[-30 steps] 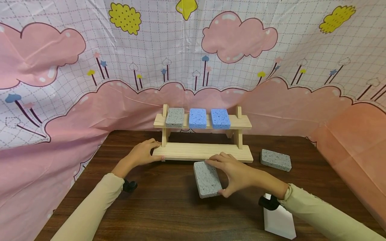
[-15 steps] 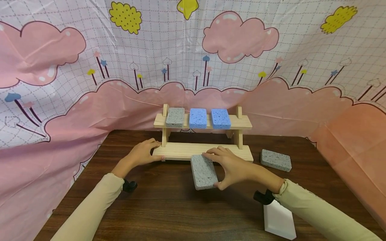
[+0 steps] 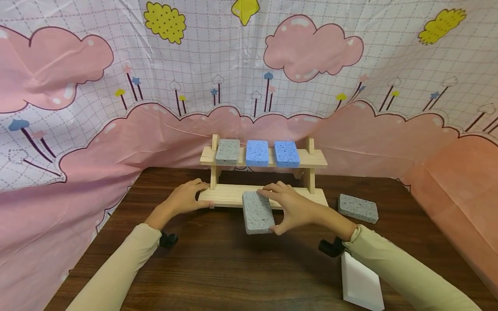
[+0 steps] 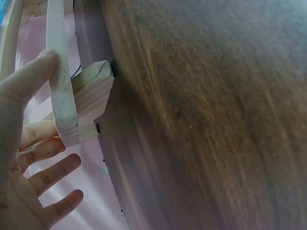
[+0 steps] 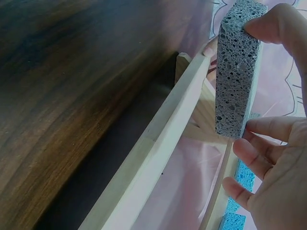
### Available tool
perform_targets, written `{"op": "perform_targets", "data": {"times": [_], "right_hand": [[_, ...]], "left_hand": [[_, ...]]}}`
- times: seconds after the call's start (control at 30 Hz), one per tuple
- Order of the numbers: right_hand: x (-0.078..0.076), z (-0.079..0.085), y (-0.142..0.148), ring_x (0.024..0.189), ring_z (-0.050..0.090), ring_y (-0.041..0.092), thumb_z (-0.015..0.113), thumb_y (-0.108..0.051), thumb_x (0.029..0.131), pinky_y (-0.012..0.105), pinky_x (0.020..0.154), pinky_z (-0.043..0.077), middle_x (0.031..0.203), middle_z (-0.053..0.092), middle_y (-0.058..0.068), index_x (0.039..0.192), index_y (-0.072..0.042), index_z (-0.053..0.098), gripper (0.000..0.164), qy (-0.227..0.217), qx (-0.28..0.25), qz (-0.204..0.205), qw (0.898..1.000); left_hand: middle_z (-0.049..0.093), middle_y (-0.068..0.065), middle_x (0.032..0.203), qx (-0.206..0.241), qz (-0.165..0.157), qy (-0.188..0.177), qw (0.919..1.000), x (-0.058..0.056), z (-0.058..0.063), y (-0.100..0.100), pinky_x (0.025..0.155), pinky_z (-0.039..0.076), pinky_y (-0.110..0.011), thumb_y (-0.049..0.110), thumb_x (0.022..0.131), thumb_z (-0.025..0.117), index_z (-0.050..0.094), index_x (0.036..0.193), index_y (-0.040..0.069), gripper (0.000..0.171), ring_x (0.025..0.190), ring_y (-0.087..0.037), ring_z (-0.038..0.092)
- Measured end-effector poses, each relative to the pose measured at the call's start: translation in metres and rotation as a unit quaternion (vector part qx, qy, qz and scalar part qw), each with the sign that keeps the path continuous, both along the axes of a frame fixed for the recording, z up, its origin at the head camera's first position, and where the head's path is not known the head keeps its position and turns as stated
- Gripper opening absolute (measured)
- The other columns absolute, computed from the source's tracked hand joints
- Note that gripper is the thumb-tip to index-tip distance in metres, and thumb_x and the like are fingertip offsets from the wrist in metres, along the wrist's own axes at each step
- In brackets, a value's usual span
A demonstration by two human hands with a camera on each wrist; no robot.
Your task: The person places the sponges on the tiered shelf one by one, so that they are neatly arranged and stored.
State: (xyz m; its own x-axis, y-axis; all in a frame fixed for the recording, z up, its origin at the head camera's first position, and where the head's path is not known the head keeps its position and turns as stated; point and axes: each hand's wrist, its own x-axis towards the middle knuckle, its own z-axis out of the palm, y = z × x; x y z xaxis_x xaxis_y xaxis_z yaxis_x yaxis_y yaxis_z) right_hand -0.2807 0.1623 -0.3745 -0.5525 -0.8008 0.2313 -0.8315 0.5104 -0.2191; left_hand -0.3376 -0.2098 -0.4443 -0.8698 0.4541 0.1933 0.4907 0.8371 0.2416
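Note:
My right hand [image 3: 293, 207] pinches a grey sponge [image 3: 257, 214] by its edges, thumb at the near corner and fingertips at the far one. The sponge is tilted, held in front of the lower board of a two-tier wooden shelf [image 3: 225, 196]. In the right wrist view, the pitted side of this sponge [image 5: 235, 72] shows between thumb and fingers. My left hand [image 3: 184, 198] grips the left end of the lower board. The left wrist view shows the thumb of the left hand [image 4: 24, 120] on the board's front edge and the fingers beyond it.
On the upper board lie a grey sponge [image 3: 228, 151] and two blue sponges [image 3: 257, 152]. Another grey sponge [image 3: 358, 208] rests on the dark wood table [image 3: 218, 268] at right. A white block [image 3: 362, 283] lies partly beneath the right forearm. A patterned cloth [image 3: 186, 103] hangs behind.
My right hand has carried the grey sponge forward and a little left, from the table's middle to in front of the lower board. The left hand keeps its place on the shelf.

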Motion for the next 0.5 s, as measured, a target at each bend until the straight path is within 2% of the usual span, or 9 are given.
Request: {"op": "perform_targets", "data": {"times": [0.5], "right_hand": [[-0.021, 0.003, -0.017, 0.114, 0.047, 0.024, 0.085, -0.044, 0.071, 0.043, 0.089, 0.044, 0.149, 0.050, 0.015, 0.153, -0.005, 0.045, 0.100, -0.020, 0.013, -0.024, 0.999]], "left_hand": [[0.064, -0.010, 0.127, 0.000, -0.008, 0.019, 0.9998, -0.001, 0.000, 0.001, 0.097, 0.053, -0.054, 0.058, 0.085, 0.077, 0.068, 0.132, 0.009, 0.068, 0.118, -0.033, 0.064]]}}
